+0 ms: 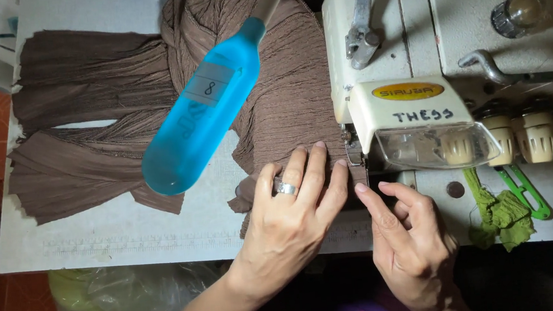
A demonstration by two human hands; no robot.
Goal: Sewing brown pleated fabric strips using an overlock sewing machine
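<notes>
Brown crinkled fabric (pixel 100 124) lies spread over the white sewing table (pixel 117 236) and runs under the presser foot (pixel 353 152) of a cream industrial sewing machine (pixel 453 40). My left hand (pixel 294 207), with a ring on one finger, lies flat on the fabric just left of the foot, fingers apart. My right hand (pixel 407 237) sits at the machine's front, its index finger pinching the fabric edge near the foot.
A blue lamp head (pixel 203 112) on a grey arm hangs over the fabric. Green fabric scraps (pixel 501 212) and green thread snips (pixel 526 190) lie at the right. A plastic bag (pixel 122 296) sits on the orange tiled floor below the table.
</notes>
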